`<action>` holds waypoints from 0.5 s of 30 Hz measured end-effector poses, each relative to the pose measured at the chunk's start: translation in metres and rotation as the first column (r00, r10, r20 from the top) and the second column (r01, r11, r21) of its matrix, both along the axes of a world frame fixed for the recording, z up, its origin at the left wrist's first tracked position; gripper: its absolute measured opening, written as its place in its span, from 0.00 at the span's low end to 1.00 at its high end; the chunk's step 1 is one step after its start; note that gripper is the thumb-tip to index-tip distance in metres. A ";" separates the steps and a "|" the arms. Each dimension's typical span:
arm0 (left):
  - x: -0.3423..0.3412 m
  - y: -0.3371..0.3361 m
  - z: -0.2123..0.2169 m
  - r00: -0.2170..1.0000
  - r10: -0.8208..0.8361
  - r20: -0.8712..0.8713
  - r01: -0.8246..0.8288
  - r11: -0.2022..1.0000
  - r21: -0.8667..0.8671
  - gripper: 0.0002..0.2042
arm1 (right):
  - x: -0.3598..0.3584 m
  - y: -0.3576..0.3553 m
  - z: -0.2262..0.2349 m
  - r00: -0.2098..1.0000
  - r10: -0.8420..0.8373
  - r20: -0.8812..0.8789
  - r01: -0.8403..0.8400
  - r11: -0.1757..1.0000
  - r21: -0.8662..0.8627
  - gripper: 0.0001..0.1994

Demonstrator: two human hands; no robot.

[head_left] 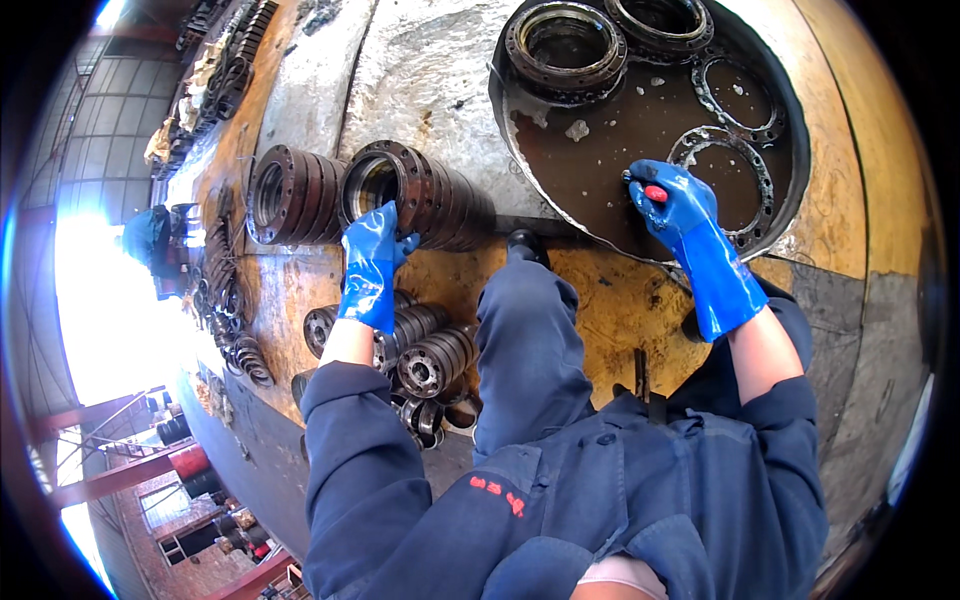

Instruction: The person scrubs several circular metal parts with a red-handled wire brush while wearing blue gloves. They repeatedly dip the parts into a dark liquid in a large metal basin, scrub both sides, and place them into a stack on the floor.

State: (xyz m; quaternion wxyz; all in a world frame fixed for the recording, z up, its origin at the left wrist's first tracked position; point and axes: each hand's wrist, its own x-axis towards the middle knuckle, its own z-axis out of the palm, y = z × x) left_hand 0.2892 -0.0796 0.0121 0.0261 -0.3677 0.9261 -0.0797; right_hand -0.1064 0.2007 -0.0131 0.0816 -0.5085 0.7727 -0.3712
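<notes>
Now, the left hand point(372, 262), in a glossy blue rubber glove, presses against the front face of a row of rusty brown steel flange rings point(425, 197) lying on edge, fingers spread flat over the lower rim of the nearest ring, gripping nothing. Just beside it, to the left, lies a second row of dark flanged rings point(288, 195), the two rows touching or nearly so. Both rest on the yellow-stained concrete floor point(610, 310), close to the step where it drops away at the left.

Over on the right, the right hand point(672, 203), gloved in the same blue, is closed around a small red-handled tool point(654, 193); only the red end shows, so what sort of tool it is, nobody can tell. That fist hovers over a wide round metal basin of murky brown liquid point(600, 130), near its front rim. Thin flat ring plates point(722, 175) lie in the liquid just beside the hand, and two thick bearing-like rings point(566, 46) sit toward the far wall.

Below the left forearm, a cluster of smaller dark hub pieces point(432, 365) crowds the floor beside the knee of the blue overalls point(530, 340). Bare floor lies open between basin rim and knee.
</notes>
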 end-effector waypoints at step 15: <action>-0.033 0.002 0.007 0.978 0.167 0.123 -0.186 0.969 0.162 0.36 | 0.005 -0.005 -0.001 1.000 -0.003 0.022 0.003 1.000 0.009 0.12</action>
